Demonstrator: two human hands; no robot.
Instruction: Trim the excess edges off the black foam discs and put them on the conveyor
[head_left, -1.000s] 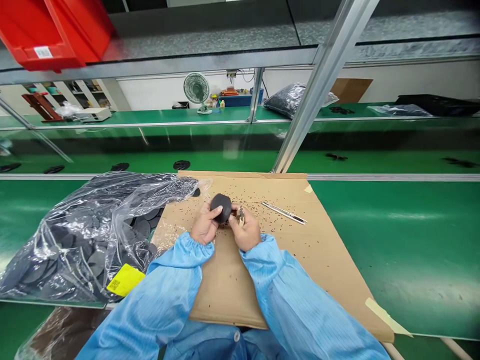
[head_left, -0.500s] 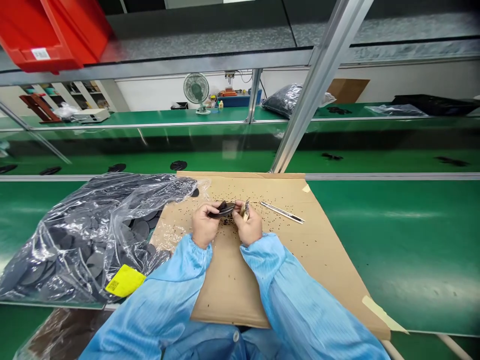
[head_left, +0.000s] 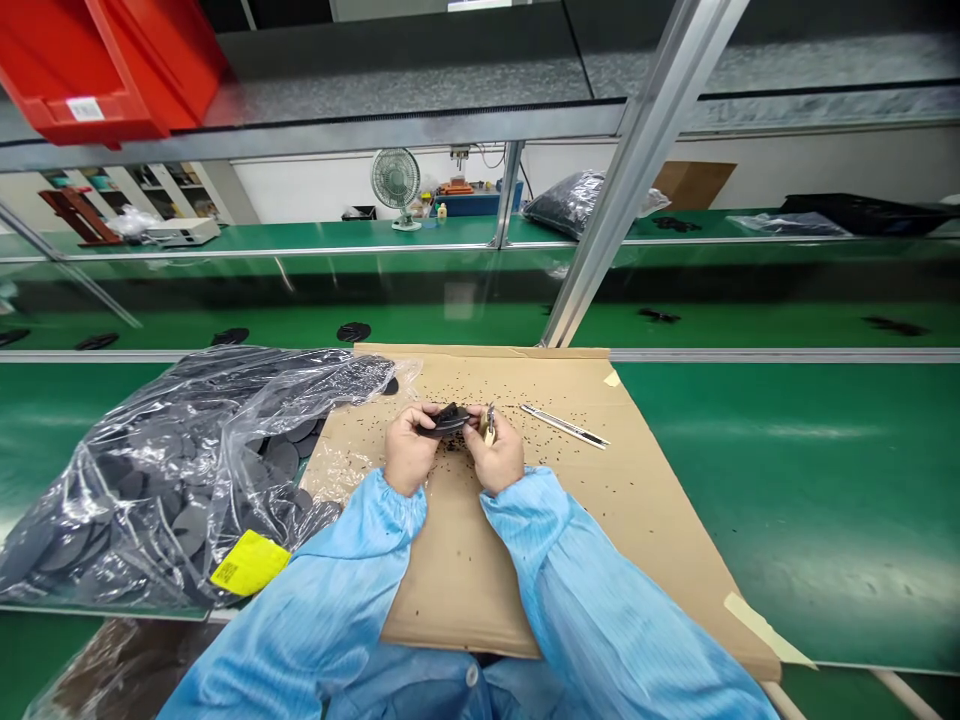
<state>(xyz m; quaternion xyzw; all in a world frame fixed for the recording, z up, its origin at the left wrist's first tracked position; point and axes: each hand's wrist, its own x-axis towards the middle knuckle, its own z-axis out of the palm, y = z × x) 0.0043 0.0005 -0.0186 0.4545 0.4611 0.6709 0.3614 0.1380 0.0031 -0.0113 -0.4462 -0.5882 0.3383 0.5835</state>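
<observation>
The left hand (head_left: 410, 450) is closed on the left rim of a black round part (head_left: 448, 424), which is held tilted, nearly edge-on, above the middle of the cardboard sheet (head_left: 465, 590). The right hand (head_left: 497, 453) grips a small tool (head_left: 489, 425) with pale handles, like a cutter, and its fingertips seem to touch the right rim of the part.

In my judgement, the step in hand is turning and checking the part between snips; the next move would call for a steady left grip and the tool's tip placed exactly at the rim.

Below the hands, many dark bits (head_left: 551, 437) are scattered on the sheet. A slim knife (head_left: 566, 426) lies toward its far right corner; tape (head_left: 765, 628) is at the near right corner. On the left of the green desk (head_left: 787, 480), a clear bag (head_left: 165, 470) of black discs reaches the near edge.

Beyond the far edge are a green fan (head_left: 395, 180) and, up left, a red bin (head_left: 112, 75).
</observation>
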